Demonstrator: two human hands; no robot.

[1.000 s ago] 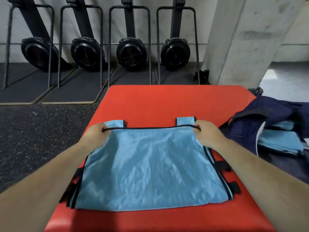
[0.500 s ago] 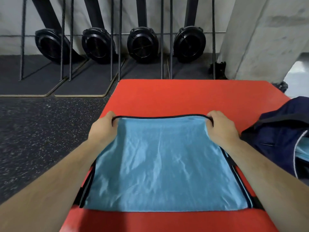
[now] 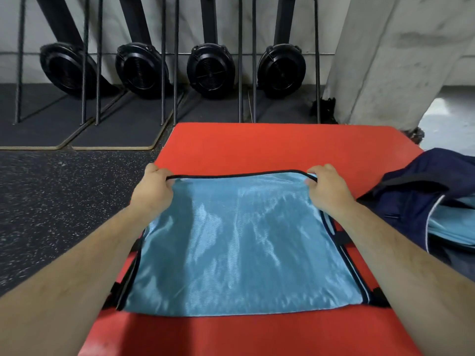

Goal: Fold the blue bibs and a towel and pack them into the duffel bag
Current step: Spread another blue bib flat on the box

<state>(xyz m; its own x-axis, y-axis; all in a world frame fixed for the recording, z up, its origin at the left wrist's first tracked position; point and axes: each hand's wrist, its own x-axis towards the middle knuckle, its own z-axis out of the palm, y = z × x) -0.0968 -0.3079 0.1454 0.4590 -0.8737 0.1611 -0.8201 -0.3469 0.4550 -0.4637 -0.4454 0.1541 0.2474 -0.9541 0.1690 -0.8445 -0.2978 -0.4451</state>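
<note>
A light blue mesh bib [image 3: 239, 247] with black trim lies flat on a red mat [image 3: 270, 147]. My left hand [image 3: 151, 194] grips its far left corner, fingers curled round the black edge. My right hand [image 3: 326, 191] grips the far right corner the same way. The far edge is stretched taut between them. The navy duffel bag [image 3: 416, 194] lies open at the right edge of the mat, with folded light blue fabric [image 3: 452, 227] showing inside it.
Dark speckled rubber floor [image 3: 64, 201] spreads left of the mat. Several black rowing machines [image 3: 210, 68] stand on end against the back wall. A concrete pillar [image 3: 390, 52] rises at the back right.
The bib's two shoulder straps, visible beyond the far edge a second ago, are now tucked out of sight. Both hands keep hold of the far corners; the view has moved closer.
</note>
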